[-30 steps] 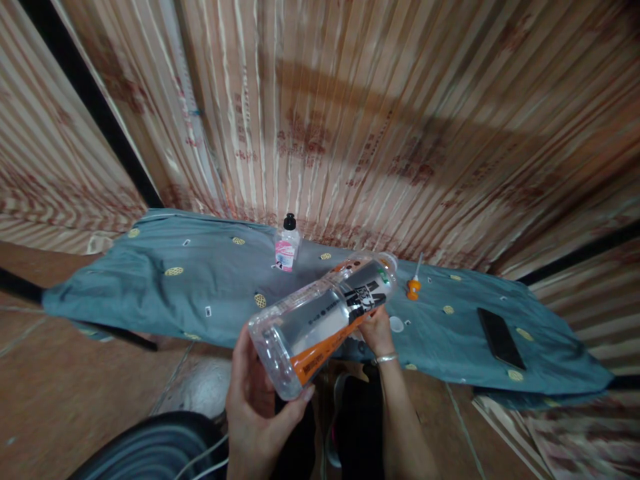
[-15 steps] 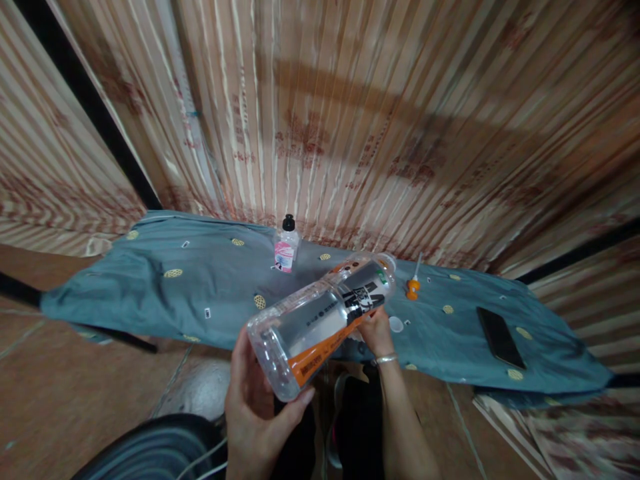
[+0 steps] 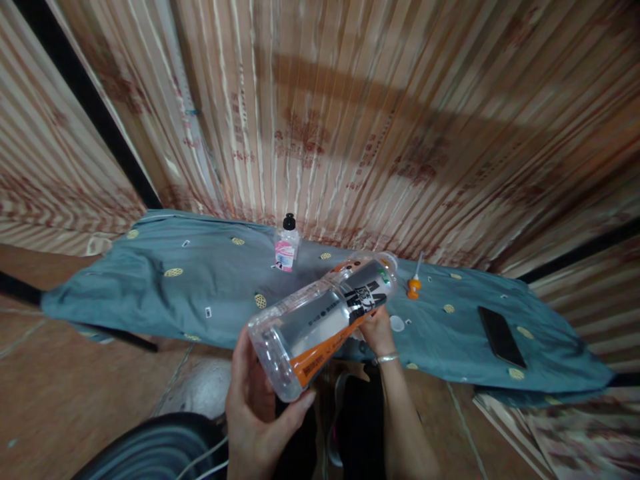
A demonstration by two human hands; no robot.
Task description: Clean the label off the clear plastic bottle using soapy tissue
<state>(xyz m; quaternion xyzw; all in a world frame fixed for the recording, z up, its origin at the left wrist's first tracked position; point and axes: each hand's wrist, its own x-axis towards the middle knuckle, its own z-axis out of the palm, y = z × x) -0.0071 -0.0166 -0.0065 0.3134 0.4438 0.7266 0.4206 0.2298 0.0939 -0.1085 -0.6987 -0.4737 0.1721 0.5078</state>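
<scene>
In front of me a large clear plastic bottle (image 3: 320, 327) with an orange, black and silver label is tilted, its base toward me and its neck up to the right. My left hand (image 3: 260, 400) is closed around the base, thumb below and fingers at the left side. My right hand (image 3: 377, 330), with a silver bangle on the wrist, is at the bottle's lower right side. Its fingers are hidden behind the bottle, so its grip cannot be seen. A small whitish piece shows beside it, too covered to name.
On the blue-green cloth-covered bench (image 3: 215, 287) stand a small clear bottle (image 3: 287, 247) with black cap and pink label, an orange pump head (image 3: 414, 288) with a tube, a white disc (image 3: 397, 324) and a black phone (image 3: 501, 337). A striped curtain (image 3: 320, 133) hangs behind. A dark ribbed round object (image 3: 160, 450) is lower left.
Almost nothing differs. The view shifts very slightly, and both hands keep their places at the large bottle.
</scene>
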